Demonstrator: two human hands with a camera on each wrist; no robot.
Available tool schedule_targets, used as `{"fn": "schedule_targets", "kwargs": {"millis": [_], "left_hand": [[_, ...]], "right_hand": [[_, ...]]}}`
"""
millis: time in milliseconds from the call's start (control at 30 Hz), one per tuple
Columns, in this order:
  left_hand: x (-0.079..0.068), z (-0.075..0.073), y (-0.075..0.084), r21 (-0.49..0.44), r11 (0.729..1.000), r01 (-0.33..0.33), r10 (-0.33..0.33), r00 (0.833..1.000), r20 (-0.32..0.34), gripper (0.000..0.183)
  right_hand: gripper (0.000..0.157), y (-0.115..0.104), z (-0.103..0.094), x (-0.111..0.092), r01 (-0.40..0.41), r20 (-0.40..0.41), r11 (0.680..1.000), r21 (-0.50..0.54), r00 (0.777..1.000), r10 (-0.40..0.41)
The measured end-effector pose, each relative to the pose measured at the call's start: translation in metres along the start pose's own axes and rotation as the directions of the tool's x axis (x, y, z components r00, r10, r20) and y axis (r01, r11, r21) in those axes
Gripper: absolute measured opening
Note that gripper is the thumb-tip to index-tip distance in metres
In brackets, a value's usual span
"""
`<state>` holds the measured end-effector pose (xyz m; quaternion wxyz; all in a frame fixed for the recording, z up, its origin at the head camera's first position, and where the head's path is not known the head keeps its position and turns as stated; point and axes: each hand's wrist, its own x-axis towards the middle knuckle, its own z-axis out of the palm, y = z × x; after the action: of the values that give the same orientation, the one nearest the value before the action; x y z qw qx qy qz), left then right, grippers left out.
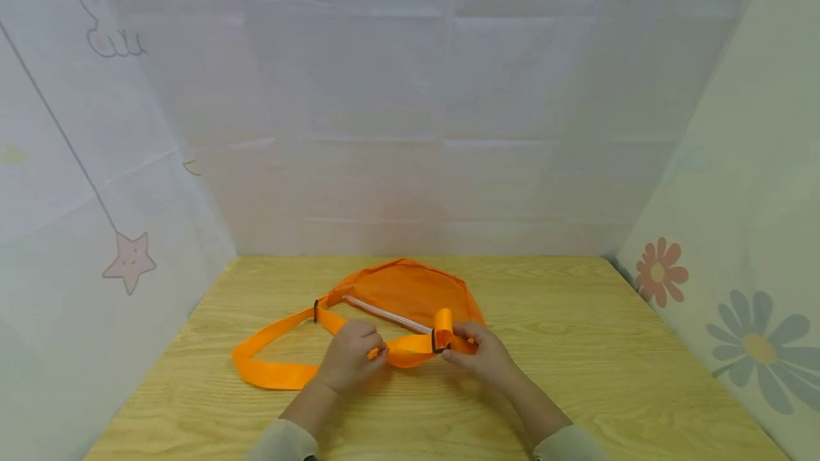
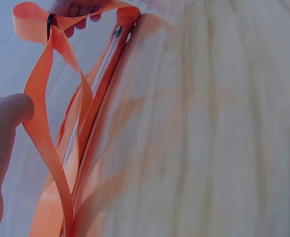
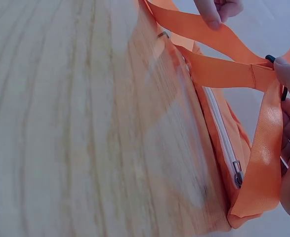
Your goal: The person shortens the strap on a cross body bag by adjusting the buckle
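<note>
An orange bag [image 1: 410,287] with a white zipper [image 1: 387,314] lies flat on the table. Its orange strap [image 1: 275,374] loops out to the left and comes back in front of the bag. My left hand [image 1: 354,356] pinches the strap between thumb and fingers. At the bag's right end, my right hand [image 1: 483,358] holds the black buckle [image 3: 270,59], its thumb pressed on the buckle's edge. A short loop of strap stands up out of that buckle. In the right wrist view the zipper pull [image 3: 238,173] shows near the bag's end.
A second black buckle [image 1: 316,310] sits on the strap near the bag's left end. The wood-grain table [image 1: 608,375] reaches back to a pale cloth wall [image 1: 410,183]. Printed cloth walls with flowers [image 1: 759,348] and a star [image 1: 130,262] stand at both sides.
</note>
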<state>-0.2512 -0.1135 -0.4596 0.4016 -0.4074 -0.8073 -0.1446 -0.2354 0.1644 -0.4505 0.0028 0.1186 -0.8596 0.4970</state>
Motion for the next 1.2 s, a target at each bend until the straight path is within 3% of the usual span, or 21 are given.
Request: {"fn": "schedule_targets", "kwargs": {"millis": [567,1000,1200], "left_hand": [[-0.02,-0.026,-0.024,0.043,0.999,0.019,-0.019,1.0,0.011,0.025],[-0.031,-0.038,-0.038,0.106,0.994,0.036,-0.038,0.999,0.014,0.027],[-0.036,-0.043,-0.042,0.117,0.992,0.04,-0.043,0.999,0.026,0.024]], "right_hand": [[0.047,0.002,-0.003,-0.002,-0.036,-0.014,0.999,0.005,0.999,0.036],[0.046,0.002,-0.007,-0.003,-0.059,-0.058,0.998,-0.005,0.997,0.059],[0.046,0.003,-0.009,-0.003,-0.047,-0.04,0.999,0.012,0.998,0.047]]}}
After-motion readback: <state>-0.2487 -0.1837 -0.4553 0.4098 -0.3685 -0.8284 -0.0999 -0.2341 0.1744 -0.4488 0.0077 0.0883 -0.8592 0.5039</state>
